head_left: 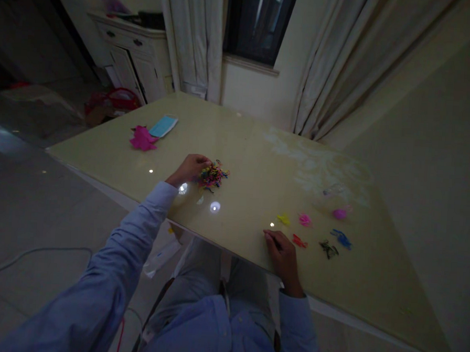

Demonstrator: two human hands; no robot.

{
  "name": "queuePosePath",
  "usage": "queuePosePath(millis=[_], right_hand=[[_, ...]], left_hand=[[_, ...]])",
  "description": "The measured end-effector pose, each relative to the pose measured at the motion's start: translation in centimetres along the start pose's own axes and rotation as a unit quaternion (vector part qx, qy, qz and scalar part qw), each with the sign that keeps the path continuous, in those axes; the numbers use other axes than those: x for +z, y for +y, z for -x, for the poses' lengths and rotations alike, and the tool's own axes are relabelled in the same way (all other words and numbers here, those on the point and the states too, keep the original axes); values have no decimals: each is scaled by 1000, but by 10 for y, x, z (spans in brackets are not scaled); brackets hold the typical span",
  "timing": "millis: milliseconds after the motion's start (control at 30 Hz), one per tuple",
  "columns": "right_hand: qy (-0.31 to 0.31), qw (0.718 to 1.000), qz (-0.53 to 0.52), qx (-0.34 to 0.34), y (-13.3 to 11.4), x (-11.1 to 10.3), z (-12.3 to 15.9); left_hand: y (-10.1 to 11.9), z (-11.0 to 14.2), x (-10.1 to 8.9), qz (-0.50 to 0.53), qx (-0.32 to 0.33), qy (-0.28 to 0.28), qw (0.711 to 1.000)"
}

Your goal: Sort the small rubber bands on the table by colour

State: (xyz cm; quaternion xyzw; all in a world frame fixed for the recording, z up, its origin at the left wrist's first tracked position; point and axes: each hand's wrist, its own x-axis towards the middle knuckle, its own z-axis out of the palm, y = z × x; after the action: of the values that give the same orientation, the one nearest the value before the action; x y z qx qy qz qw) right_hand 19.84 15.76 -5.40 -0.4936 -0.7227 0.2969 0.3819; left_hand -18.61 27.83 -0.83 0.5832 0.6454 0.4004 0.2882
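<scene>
Likely light and stretchy, the mixed bands (215, 176) lie heaped on the worktop (247, 161); we'd best pinch loose edge loops. Our left hand (193, 168) touches them, its pinch unclear; our right hand (284, 253) curls near red bands (300, 241), contents hidden.

This looks like a home — long curtains (194, 42) flank a dark-framed window (258, 25); a panelled cabinet (156, 56) stands beyond the worktop (244, 145).
</scene>
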Motion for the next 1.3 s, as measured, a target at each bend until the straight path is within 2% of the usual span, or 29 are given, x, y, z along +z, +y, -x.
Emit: queuePosePath(millis=[67, 167, 233, 333, 400, 467, 533, 600, 667, 700, 800, 833, 867, 933, 1000, 1133, 1233, 1300], right_hand=[[-1, 1000, 0, 0, 1, 0, 0], [-2, 1000, 1, 3, 2, 0, 0], [-2, 1000, 1, 3, 2, 0, 0], [-3, 1000, 0, 2, 0, 0, 0], [-3, 1000, 0, 2, -1, 0, 0], [-2, 1000, 0, 1, -1, 0, 0], [-1, 1000, -2, -1, -1, 0, 0], [-1, 1000, -2, -3, 0, 1, 0], [0, 1000, 1, -4, 2, 1, 0], [2, 1000, 2, -5, 3, 2, 0], [3, 1000, 2, -7, 4, 3, 1], [3, 1000, 1, -8, 3, 3, 1], [3, 1000, 0, -10, 3, 3, 1], [5, 1000, -2, -13, 2, 3, 2], [7, 1000, -5, -16, 0, 3, 2], [10, 1000, -17, -17, -3, 4, 2], [6, 1000, -25, -17, -3, 4, 2], [7, 999, -28, -20, -3, 5, 3]], left_hand=[[1, 1, 0, 6, -13, 17, 1000], [1, 1, 1, -41, 1, 56, 998], [3, 2, 2, -26, -1, 59, 998], [11, 9, 2, 113, -57, 12, 992], [21, 19, 1, 224, -83, -37, 970], [37, 35, 1, 307, -82, -77, 945], [56, 55, 5, 368, -86, -84, 922], [77, 78, 12, 448, -118, -98, 881], [97, 101, 22, 532, -154, -140, 821], [106, 112, 28, 579, -167, -157, 783], [130, 137, 45, 713, -212, -198, 638], [136, 142, 51, 740, -226, -208, 599], [141, 147, 56, 759, -239, -216, 567], [149, 151, 64, 775, -257, -224, 531], [154, 153, 70, 779, -272, -224, 519], [158, 153, 78, 771, -298, -227, 514], [160, 154, 84, 759, -309, -236, 523], [162, 155, 90, 745, -308, -243, 540]])
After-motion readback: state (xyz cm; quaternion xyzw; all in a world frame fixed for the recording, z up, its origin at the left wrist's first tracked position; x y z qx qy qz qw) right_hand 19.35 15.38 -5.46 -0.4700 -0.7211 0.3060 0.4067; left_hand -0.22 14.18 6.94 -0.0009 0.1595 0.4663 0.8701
